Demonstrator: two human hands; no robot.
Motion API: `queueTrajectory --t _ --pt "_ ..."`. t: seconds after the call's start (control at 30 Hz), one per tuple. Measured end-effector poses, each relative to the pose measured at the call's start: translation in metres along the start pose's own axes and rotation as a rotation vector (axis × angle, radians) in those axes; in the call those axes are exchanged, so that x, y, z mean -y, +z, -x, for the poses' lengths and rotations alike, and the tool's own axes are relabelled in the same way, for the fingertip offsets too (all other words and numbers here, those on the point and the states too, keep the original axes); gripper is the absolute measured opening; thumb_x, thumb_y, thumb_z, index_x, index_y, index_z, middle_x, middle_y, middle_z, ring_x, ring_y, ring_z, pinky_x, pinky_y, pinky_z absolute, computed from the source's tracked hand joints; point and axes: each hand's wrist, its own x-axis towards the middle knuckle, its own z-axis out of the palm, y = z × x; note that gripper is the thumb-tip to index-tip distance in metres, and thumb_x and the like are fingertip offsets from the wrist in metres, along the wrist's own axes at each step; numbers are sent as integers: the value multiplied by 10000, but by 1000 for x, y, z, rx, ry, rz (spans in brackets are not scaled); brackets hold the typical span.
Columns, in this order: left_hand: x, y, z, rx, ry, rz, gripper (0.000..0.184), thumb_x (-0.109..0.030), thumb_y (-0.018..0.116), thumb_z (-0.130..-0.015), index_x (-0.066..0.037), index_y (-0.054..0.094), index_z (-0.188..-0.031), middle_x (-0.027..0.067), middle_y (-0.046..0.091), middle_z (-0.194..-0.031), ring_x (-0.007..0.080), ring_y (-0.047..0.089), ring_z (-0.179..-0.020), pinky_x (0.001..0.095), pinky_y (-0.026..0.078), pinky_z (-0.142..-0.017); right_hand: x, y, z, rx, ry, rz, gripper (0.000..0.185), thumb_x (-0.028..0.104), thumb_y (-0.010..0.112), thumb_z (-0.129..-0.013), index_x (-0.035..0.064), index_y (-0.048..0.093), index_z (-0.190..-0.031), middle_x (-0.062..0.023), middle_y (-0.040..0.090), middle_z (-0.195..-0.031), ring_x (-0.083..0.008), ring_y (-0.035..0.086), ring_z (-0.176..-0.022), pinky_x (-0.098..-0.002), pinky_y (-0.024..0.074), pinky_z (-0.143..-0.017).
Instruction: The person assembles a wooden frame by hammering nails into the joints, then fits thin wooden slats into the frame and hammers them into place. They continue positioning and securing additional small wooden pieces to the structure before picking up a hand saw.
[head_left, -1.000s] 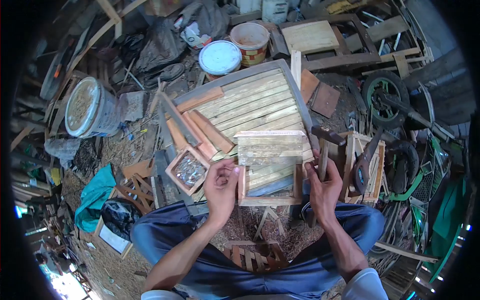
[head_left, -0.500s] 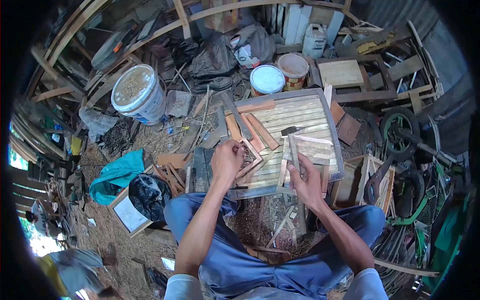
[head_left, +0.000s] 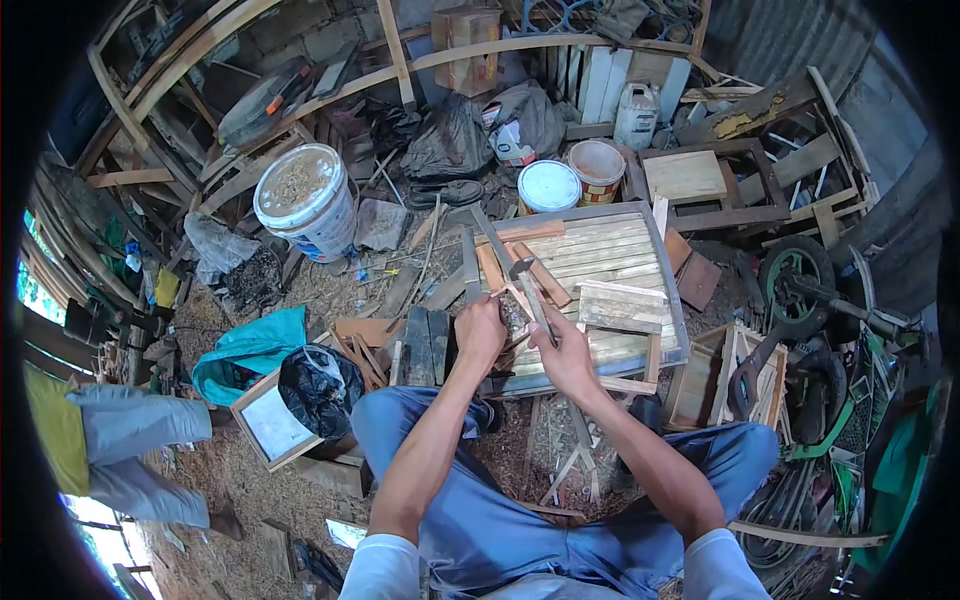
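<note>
My right hand (head_left: 565,355) is closed around the handle of a hammer (head_left: 536,308). The hammer's metal head is raised close to the fingers of my left hand (head_left: 482,332). That left hand is closed, gripping the edge of a small wooden frame (head_left: 514,292), which hand and hammer largely cover. Beneath both hands lies a slatted wooden board (head_left: 610,240) with a dark rim. Another pale wooden frame (head_left: 622,303) rests on its right part, and reddish wood strips (head_left: 543,275) lie toward its left.
A large white bucket (head_left: 305,200) stands at the back left, with two smaller pails (head_left: 549,187) behind the board. On the left sit a teal cloth (head_left: 248,355) and a black plastic bag (head_left: 320,378). A person (head_left: 140,430) stands far left. A motorbike part (head_left: 800,280) lies right.
The hammer has swung left in my right hand, its head now near my left fingers. The view has shifted, and the person at the left now shows more upright.
</note>
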Motion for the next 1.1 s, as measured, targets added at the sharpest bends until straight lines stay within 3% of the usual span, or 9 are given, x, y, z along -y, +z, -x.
queueTrajectory --t 0.03,0.13,0.37,0.47,0.67,0.77,0.87,0.97,1.1 --pt "1 -1 -1 -6 41 -11 195 -10 621 -737 8 709 -910 193 682 -893 370 692 -849 454 569 -725 4 -1 0 -8 24 -1 431 190 590 -952 24 543 -1346 -209 712 -936 -274 705 -873 -373 510 -829" --pt "-4 -9 -1 45 -6 73 261 -36 581 -747 -31 718 -969 194 682 -993 400 678 -891 487 551 -770 -11 3 -3 -94 -101 22 445 168 582 -969 41 517 -1391 -75 688 -825 -111 618 -752 -283 477 -729" --pt "-3 -4 -4 3 33 136 229 -58 575 -792 -72 707 -979 157 680 -973 388 674 -863 490 545 -731 -15 -6 6 -112 -64 -34 453 162 581 -970 2 510 -1387 -57 681 -806 -97 594 -718 -270 463 -652" --pt "-8 -6 -5 -17 121 142 218 -40 572 -782 -80 709 -947 131 678 -951 379 671 -843 483 543 -711 0 -13 9 -76 -7 -18 441 155 573 -955 35 518 -1375 -176 719 -883 -208 710 -827 -354 518 -799" --pt "-11 -8 -4 83 122 33 305 -34 645 -727 -70 713 -1022 111 668 -1029 322 662 -958 439 563 -770 1 -13 10 -93 -20 4 460 171 579 -953 15 511 -1381 -161 721 -858 -194 700 -831 -347 511 -803" --pt "-5 3 -6 89 166 -58 305 -38 645 -732 -76 711 -1027 103 672 -1030 310 655 -972 431 565 -773 -8 -10 9 -117 -83 -20 475 189 579 -972 61 497 -1422 -21 658 -728 -55 486 -605 -248 406 -561" --pt "-6 1 -7 46 189 -35 293 -33 636 -740 -72 709 -1021 99 670 -1031 306 649 -982 426 566 -775 -14 -9 11 -123 -79 -42 485 192 585 -972 44 488 -1424 -28 666 -742 -50 477 -599 -244 402 -560" --pt "1 13 -6 -38 208 1 290 -44 635 -711 -82 723 -985 105 662 -995 328 633 -959 443 548 -770 -3 -16 18 -100 9 -16 452 185 572 -963 34 516 -1385 -121 709 -787 -159 668 -794 -337 499 -782" --pt "1 11 -5 -52 225 30 193 -82 623 -785 -70 695 -963 115 658 -1008 336 628 -972 451 543 -770 -4 -21 24 -100 17 -64 446 180 566 -966 37 516 -1385 -111 701 -769 -152 659 -779 -331 496 -767"
